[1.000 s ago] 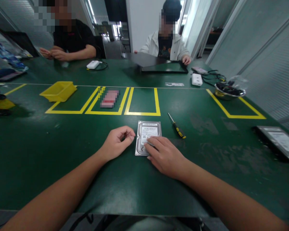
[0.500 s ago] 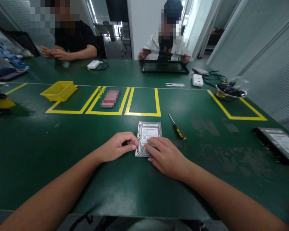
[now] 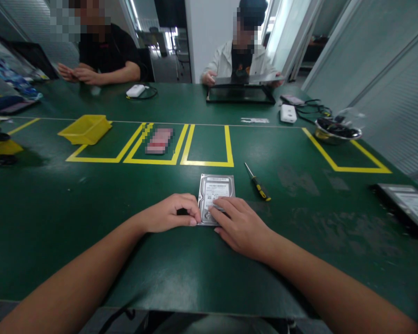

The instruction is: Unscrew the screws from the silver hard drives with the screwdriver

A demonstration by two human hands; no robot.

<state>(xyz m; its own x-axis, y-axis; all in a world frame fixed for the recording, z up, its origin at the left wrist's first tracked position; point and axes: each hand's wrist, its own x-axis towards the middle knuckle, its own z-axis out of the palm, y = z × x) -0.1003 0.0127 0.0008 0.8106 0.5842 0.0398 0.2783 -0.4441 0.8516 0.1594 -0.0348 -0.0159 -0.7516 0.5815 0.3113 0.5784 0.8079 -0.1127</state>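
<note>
A silver hard drive (image 3: pixel 216 186) with a white label lies flat on the green table in front of me. My right hand (image 3: pixel 242 225) rests across its lower right part, fingers stretched over the label and thumb by the near edge. At the drive's lower left corner, my left hand (image 3: pixel 176 213) has thumb and forefinger pinched together. Whatever may be between those fingertips is too small to make out. To the right of the drive lies a black and yellow screwdriver (image 3: pixel 259 185), its tip pointing away from me.
Another hard drive (image 3: pixel 409 204) lies at the right. A yellow bin (image 3: pixel 85 131) and a blurred pink item (image 3: pixel 160 140) sit by yellow tape outlines. A metal bowl (image 3: pixel 337 134) with dark contents stands at far right. Two people sit opposite, one holding a panel above a black frame (image 3: pixel 242 97).
My left fingertips have slid down the drive's left edge to its lower corner. My right hand stays on the drive. The person opposite has shifted the panel slightly.
</note>
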